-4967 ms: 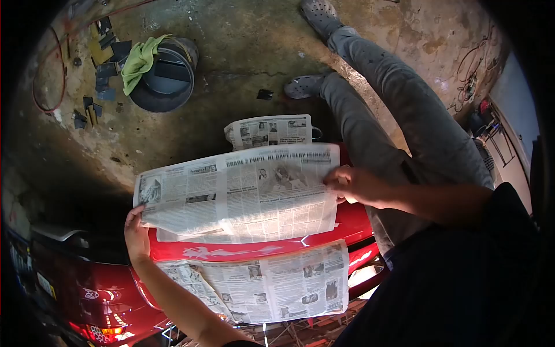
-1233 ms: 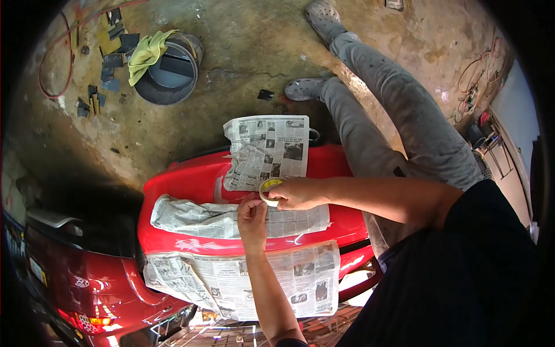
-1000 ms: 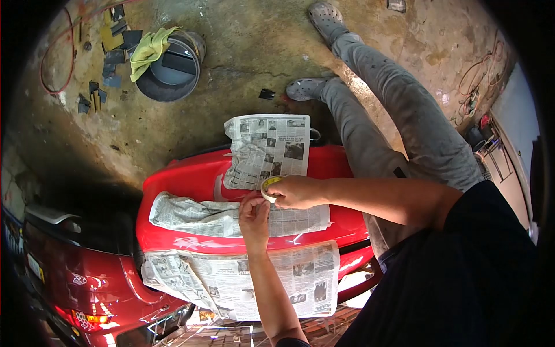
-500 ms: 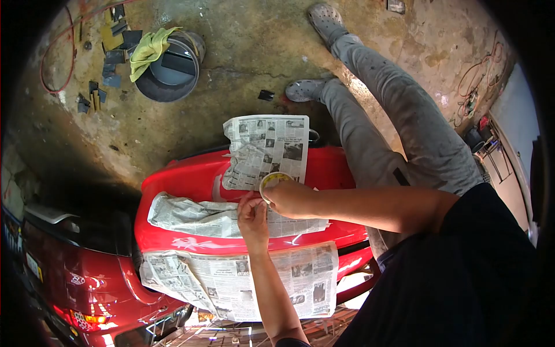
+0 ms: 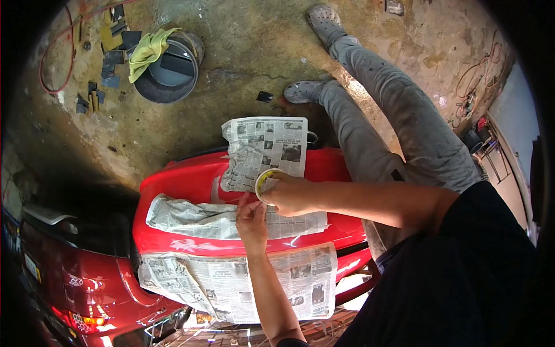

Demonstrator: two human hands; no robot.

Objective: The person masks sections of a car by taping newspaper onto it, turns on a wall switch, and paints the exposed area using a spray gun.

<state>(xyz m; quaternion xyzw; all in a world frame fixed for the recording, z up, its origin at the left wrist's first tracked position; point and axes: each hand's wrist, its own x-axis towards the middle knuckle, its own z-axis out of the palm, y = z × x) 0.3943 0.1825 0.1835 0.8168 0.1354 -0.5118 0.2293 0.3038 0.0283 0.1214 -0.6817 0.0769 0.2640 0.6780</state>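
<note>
Yellow-lined tape [image 5: 259, 186] in right hand [image 5: 293, 194]

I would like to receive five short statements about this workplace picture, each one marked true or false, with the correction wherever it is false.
1. The bare right hand holds a pale, ring-shaped roll of tape. True.
2. A dark grey, round bucket has a bright red cloth over its rim. False: a yellow-green cloth hangs there.
3. The bare left hand is inside the bucket. False: it is close beside the roll of tape, with its fingers bent.
4. A crumpled, printed newspaper sheet lies on the glossy red painted panel. True.
5. Two grey clogs with holes rest on the stained concrete floor. True.
</note>
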